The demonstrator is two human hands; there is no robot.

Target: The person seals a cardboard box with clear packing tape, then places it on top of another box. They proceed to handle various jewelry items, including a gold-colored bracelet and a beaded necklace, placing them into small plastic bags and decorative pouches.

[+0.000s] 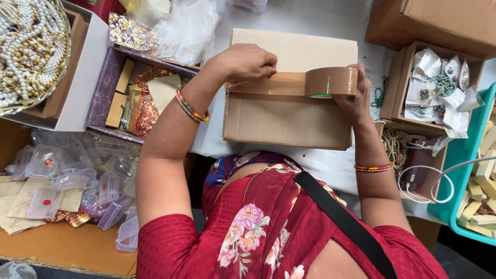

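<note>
Brown tape runs across the box at the centre of the frame, stretched along the seam between the flaps. Left hand, fingers curled tight, pins the tape's free end onto the box's left side. Right hand grips the roll, fingers wrapped behind it, at the box's right edge. Clear plastic cases lie lower left, beads upper left, a carton of bagged jewellery at right.
</note>
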